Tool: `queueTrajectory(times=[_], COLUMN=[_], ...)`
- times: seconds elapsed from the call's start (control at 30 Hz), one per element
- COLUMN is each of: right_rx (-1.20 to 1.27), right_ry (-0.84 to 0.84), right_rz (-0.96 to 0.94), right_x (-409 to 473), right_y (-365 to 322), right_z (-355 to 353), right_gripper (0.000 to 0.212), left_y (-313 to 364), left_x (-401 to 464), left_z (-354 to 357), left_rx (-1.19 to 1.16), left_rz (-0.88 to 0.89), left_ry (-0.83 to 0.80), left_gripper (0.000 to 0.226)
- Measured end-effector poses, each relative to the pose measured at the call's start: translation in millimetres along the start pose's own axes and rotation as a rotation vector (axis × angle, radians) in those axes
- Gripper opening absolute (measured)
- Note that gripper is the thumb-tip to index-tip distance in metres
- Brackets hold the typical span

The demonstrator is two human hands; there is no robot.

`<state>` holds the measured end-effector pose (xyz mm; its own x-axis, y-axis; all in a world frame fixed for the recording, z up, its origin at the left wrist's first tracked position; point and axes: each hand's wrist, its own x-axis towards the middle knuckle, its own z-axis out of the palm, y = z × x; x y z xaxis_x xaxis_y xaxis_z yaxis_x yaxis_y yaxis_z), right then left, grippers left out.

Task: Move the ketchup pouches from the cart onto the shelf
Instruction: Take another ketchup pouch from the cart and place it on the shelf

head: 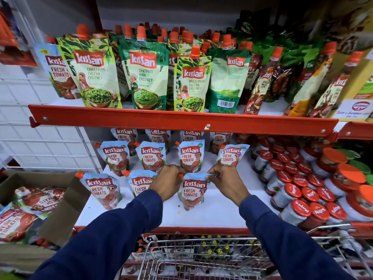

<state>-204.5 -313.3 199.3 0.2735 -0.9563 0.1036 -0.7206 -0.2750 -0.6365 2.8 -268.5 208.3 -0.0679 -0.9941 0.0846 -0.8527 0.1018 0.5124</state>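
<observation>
A light-blue Kissan Fresh Tomato ketchup pouch (193,192) stands upright on the white lower shelf (218,211), in the front row. My left hand (168,181) grips its top left corner by the orange cap. My right hand (227,181) pinches its top right corner. Two more ketchup pouches (102,189) stand to its left in the same row. Several others (150,156) stand in rows behind. The wire cart (201,257) is below the shelf edge, between my forearms.
A cardboard box (60,203) at the left holds more ketchup pouches. Red-lidded Mapro jars (302,190) fill the shelf's right side. Green chutney pouches (145,73) stand on the upper red-edged shelf (181,120).
</observation>
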Motion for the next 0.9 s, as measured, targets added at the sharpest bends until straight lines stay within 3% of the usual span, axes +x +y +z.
queueTrajectory(times=[0.13, 0.3, 0.5, 0.67, 0.9], right_rx=[-0.028, -0.147, -0.529, -0.653, -0.578], right_ry=[-0.012, 0.066, 0.103, -0.042, -0.339], right_rz=[-0.001, -0.105, -0.279, -0.259, -0.225], right_x=[-3.0, -29.8, -90.7, -142.1, -205.3], right_y=[-1.1, -0.5, 20.3, 36.5, 66.3], right_z=[-0.5, 2.2, 35.6, 74.6, 146.8], right_gripper=[0.013, 0.055, 0.089, 0.096, 0.090], left_y=[4.0, 19.2, 8.0, -19.9, -71.0], left_x=[-3.8, -34.1, -109.3, -167.9, -241.8], left_z=[-0.1, -6.7, 26.0, 64.8, 138.3], left_rx=[0.024, 0.160, 0.417, 0.448, 0.414], left_rz=[-0.031, 0.093, 0.227, 0.122, -0.010], left_ry=[-0.006, 0.082, 0.139, 0.041, -0.146], left_gripper=[0.024, 0.055, 0.087, 0.086, 0.086])
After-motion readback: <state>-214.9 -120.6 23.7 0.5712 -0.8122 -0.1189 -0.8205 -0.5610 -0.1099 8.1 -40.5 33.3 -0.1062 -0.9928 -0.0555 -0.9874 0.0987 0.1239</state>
